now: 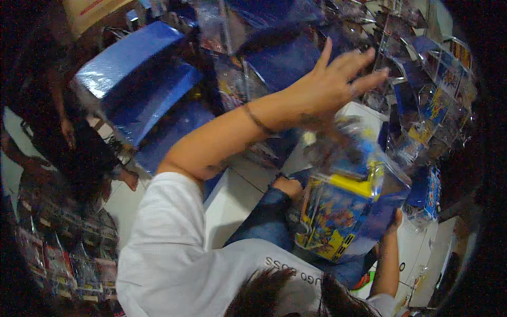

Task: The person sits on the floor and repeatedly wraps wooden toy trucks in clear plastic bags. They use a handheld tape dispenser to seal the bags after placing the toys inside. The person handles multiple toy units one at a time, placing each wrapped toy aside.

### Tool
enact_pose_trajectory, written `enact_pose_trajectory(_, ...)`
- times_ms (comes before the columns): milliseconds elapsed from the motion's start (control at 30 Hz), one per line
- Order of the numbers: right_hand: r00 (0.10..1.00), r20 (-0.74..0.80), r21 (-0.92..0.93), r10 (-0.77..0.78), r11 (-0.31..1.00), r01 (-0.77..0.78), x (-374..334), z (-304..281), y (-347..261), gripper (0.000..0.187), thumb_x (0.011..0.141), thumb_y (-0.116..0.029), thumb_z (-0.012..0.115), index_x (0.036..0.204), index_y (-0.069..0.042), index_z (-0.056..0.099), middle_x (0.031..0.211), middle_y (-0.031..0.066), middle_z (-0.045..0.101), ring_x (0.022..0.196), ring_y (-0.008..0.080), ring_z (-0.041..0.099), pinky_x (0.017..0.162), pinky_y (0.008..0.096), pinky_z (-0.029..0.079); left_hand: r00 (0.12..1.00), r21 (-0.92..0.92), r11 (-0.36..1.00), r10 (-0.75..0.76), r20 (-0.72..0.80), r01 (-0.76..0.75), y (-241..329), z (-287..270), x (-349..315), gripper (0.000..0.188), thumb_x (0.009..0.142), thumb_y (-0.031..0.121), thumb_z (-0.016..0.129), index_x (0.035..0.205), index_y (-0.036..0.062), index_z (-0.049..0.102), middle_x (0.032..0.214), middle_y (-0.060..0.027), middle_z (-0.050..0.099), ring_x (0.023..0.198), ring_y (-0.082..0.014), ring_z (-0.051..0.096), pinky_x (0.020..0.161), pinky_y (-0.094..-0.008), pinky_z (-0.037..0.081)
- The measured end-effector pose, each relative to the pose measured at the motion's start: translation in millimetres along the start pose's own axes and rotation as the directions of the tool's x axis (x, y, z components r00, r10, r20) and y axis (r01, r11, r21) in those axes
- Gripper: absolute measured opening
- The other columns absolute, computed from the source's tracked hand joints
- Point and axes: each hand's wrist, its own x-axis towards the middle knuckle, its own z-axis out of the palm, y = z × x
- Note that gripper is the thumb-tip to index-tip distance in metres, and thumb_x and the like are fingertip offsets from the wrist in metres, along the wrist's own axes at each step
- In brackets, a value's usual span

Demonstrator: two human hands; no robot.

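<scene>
A blue and yellow printed package (338, 216) in clear plastic wrap rests tilted on my lap, its upper part crinkled and blurred. My right hand (395, 221) grips its right side, the fingers partly hidden behind it. My left arm stretches across in front of me, and my left hand (351, 79) hangs in the air beyond the package. Its fingers are spread and slightly smeared, with nothing visible in them. Loose clear plastic (354, 129) shows between that hand and the package.
Plastic-wrapped blue packages (140, 58) are stacked ahead to the left. More wrapped packages (438, 100) pile up at the far right, and others (68, 259) lie at the lower left. Another person's hand (67, 132) and bare foot (128, 178) show at left. White tiles (243, 177) cover the floor.
</scene>
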Motion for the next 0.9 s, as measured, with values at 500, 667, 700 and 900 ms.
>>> enact_pose_trajectory(500,0.917,-0.290,0.414,-0.273,0.828,0.377,33,266,-59,0.051,0.094,-0.045,0.042,0.128,-0.007,0.050,0.123,0.0097,0.057,0.110,0.0257,0.053,0.094,0.0405,0.043,0.419,-0.808,0.588,-0.742,-0.523,0.033,115,-128,-172,0.076,0.075,0.051,0.063,0.132,0.0065,0.040,0.131,-0.0152,0.043,0.117,-0.0313,0.045,0.101,-0.0451,0.033)
enact_pose_trajectory(667,0.956,0.090,0.280,-0.280,0.928,0.246,152,438,-122,0.046,0.096,-0.039,0.033,0.116,-0.005,0.058,0.107,0.0091,0.063,0.097,0.0243,0.060,0.089,0.0398,0.047,0.336,-0.594,0.804,-0.550,-0.765,-0.037,14,-296,-181,0.054,0.087,0.046,0.055,0.124,0.0067,0.051,0.122,-0.0112,0.055,0.108,-0.0263,0.055,0.095,-0.0395,0.043)
enact_pose_trajectory(700,0.944,0.152,0.295,-0.293,0.925,0.239,165,473,-128,0.046,0.095,-0.040,0.033,0.114,-0.006,0.059,0.106,0.0092,0.064,0.097,0.0249,0.060,0.087,0.0404,0.047,0.328,-0.577,0.816,-0.537,-0.777,-0.032,-3,-325,-186,0.050,0.089,0.045,0.053,0.122,0.0067,0.054,0.120,-0.0104,0.057,0.106,-0.0254,0.058,0.094,-0.0384,0.045)
enact_pose_trajectory(900,0.877,0.479,0.233,0.012,0.962,-0.140,300,584,-102,0.063,0.092,-0.058,0.027,0.122,-0.009,0.053,0.113,0.0160,0.059,0.108,0.0299,0.055,0.093,0.0496,0.045,0.171,-0.741,0.662,-0.748,-0.642,0.111,-80,-419,-222,0.047,0.091,0.046,0.051,0.119,0.0087,0.056,0.117,-0.0060,0.059,0.104,-0.0220,0.057,0.094,-0.0365,0.044)
